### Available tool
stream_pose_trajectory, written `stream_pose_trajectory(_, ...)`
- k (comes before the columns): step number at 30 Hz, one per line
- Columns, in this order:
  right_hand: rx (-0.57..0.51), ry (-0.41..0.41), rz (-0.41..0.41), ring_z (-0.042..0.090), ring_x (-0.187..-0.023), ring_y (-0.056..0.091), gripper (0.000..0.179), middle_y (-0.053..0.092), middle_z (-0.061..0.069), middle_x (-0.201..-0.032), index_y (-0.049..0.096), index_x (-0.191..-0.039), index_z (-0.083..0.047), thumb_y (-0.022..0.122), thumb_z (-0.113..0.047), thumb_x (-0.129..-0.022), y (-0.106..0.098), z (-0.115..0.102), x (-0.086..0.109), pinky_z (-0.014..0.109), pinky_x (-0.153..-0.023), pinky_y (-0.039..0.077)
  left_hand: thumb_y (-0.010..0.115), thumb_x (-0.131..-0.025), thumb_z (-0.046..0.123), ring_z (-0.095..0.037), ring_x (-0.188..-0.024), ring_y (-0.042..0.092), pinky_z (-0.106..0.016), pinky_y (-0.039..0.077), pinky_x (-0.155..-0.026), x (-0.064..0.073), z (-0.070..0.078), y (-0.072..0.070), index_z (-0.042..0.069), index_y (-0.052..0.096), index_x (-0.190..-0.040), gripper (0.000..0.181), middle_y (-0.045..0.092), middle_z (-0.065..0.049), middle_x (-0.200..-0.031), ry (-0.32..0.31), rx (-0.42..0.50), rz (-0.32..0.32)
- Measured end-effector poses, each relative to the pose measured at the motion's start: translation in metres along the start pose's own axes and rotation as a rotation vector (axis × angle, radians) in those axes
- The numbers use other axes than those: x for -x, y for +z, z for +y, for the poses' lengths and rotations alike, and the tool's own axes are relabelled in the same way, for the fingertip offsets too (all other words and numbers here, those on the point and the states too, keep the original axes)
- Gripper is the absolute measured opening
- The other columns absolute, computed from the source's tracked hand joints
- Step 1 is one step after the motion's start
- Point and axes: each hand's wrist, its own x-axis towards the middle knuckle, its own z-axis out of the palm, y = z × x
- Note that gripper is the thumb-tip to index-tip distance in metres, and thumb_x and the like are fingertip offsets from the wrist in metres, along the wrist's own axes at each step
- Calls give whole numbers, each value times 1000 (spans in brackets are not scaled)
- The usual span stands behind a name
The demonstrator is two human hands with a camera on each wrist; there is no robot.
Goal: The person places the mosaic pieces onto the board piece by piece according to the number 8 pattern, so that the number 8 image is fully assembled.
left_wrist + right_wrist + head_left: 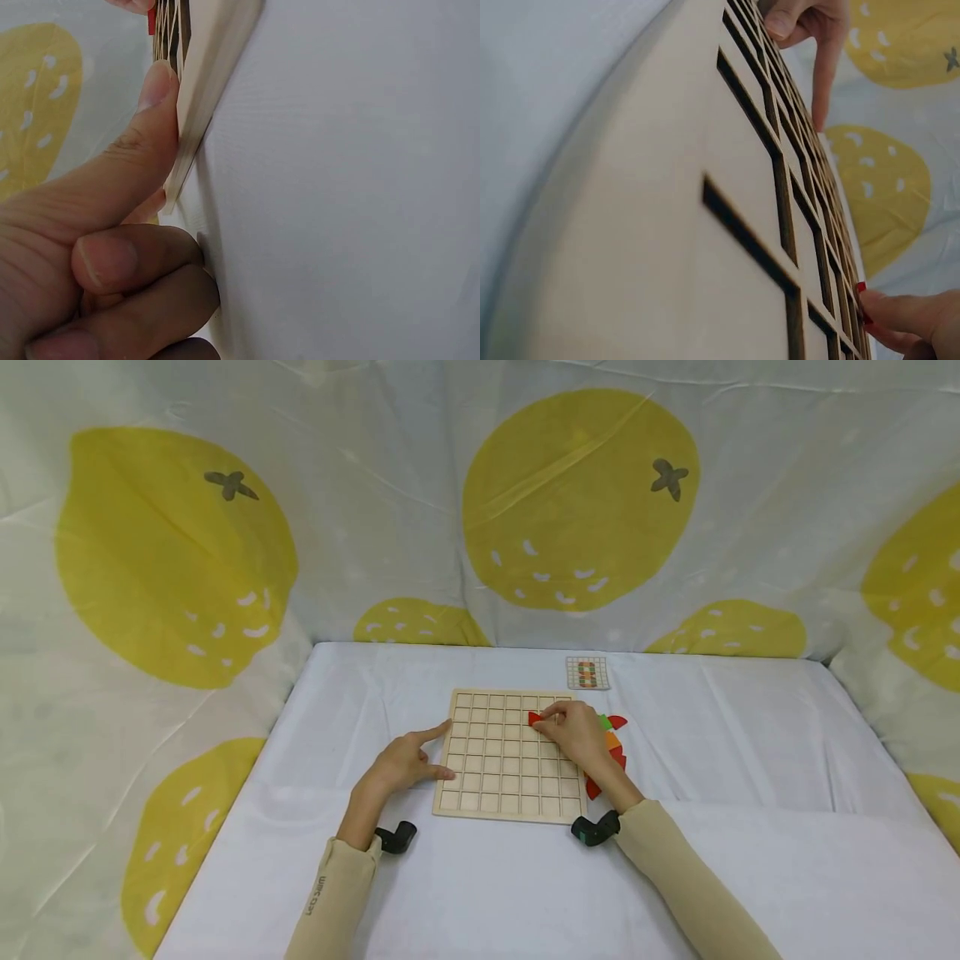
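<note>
A square wooden grid board (491,810) lies flat on the white-covered table. Along its left edge, my left hand (399,762) has thumb and index finger spread, both touching the board; the thumb (154,112) presses the rim, while the lower fingers curl beside it. My right hand (581,735) pinches a small red piece (534,717) with pointed corners between thumb and fingertips, over the upper right cells. In the right wrist view, the red piece (861,286) shows at the fingertips, close against the grid.
Beside the board's right edge, partly behind the right forearm, lie several red pieces (617,722), a green piece (604,722) and an orange piece (612,741). A small pattern card (587,673) with a coloured design on a grid sits behind the board. Lemon-print cloth (405,527) hangs around the table.
</note>
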Motion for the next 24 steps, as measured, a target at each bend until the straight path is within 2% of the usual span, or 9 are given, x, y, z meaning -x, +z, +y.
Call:
stream_pose_trajectory(9, -25, -31, -14, 14, -45, 34, 24, 36, -2, -52, 80, -110, -2, 79, -19, -93, 3, -1, -2, 24, -46, 24, 88, -81, 36, -12, -58, 30, -29, 29, -58, -2, -1, 0, 29, 37, -161, 96, 37, 3, -63, 6, -17, -1)
stream_pose_trajectory(12, -18, -41, -13, 14, -44, 36, 23, 38, -2, -52, 80, -109, -2, 78, -19, -93, 3, -1, -4, 24, -46, 24, 89, -80, 37, -12, -59, 31, -29, 29, -58, -2, -1, 0, 30, 37, -161, 96, 37, 3, -63, 3, -22, 0)
stream_pose_trajectory(18, -14, -6, -19, 16, -50, 46, 22, 51, 5, -56, 81, -106, -4, 80, -20, -92, 5, -5, -8, 25, -49, 30, 88, -81, 37, -12, -59, 32, -29, 30, -58, -1, -1, 0, 29, 37, -161, 96, 38, 3, -64, 4, -25, -3)
stream_pose_trajectory(21, -6, 1, -25, 15, -56, 52, 21, 69, 10, -70, 81, -105, -4, 80, -19, -91, 6, -7, -9, 25, -53, 36, 88, -80, 37, -12, -58, 31, -29, 30, -59, -2, -1, 0, 30, 37, -161, 96, 38, 3, -63, 1, -20, -3)
stream_pose_trajectory(24, 1, -8, -20, 14, -62, 55, 19, 77, 12, -86, 82, -103, -5, 81, -19, -90, 7, -8, -10, 26, -57, 40, 89, -80, 37, -12, -57, 30, -29, 30, -58, -2, -1, 0, 30, 37, -161, 96, 37, 3, -62, 0, -20, -3)
